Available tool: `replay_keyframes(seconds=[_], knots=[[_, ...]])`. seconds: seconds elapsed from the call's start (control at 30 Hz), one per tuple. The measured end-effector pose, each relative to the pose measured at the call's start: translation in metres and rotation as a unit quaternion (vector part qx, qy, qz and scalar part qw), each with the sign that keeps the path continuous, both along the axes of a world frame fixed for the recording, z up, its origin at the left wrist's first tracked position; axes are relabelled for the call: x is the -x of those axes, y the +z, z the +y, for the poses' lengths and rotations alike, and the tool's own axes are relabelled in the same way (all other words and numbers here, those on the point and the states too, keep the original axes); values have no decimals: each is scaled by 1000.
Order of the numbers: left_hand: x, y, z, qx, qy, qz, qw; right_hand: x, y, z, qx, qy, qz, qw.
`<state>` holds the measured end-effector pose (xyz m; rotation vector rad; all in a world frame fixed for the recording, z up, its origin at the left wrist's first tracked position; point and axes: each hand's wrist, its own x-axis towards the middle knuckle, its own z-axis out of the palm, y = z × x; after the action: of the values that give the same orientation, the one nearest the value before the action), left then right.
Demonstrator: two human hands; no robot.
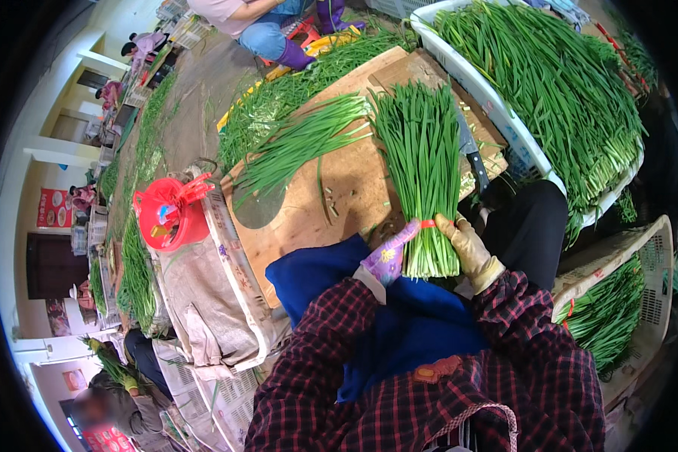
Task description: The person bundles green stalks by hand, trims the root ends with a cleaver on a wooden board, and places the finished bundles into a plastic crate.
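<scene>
A thick bunch of garlic chives (421, 152) is bound near its pale cut ends by a red band (428, 224). My left hand (392, 254), in a purple flowered glove, grips the bunch at the band's left side. On the other side my right hand (468, 244), in a yellowish glove, holds it too. The bunch's leafy end reaches over a wooden board (344, 198). Loose chives (311, 138) lie across the board's far left part. A knife with a black handle (477, 169) rests right of the bunch, its blade partly hidden by leaves.
A white plastic crate (503, 121) heaped with chives stands to the right. Lower right, another crate (658, 282) holds banded chives. A red bucket (172, 220) sits on a cloth-covered crate at left. Other people (271, 28) work beyond. Cut scraps (332, 206) dot the board.
</scene>
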<state>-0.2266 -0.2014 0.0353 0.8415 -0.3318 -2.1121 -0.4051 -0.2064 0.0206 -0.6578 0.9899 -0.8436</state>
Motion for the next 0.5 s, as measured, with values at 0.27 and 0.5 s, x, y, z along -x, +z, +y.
replay_keyframes(seconds=[0.27, 0.5], knots=[[-3, -15, 4, -59, -12, 64, 996, 0, 4, 6, 39, 2, -20, 999], [-2, 6, 3, -7, -71, 14, 997, 8, 12, 10, 97, -30, 281, 954]])
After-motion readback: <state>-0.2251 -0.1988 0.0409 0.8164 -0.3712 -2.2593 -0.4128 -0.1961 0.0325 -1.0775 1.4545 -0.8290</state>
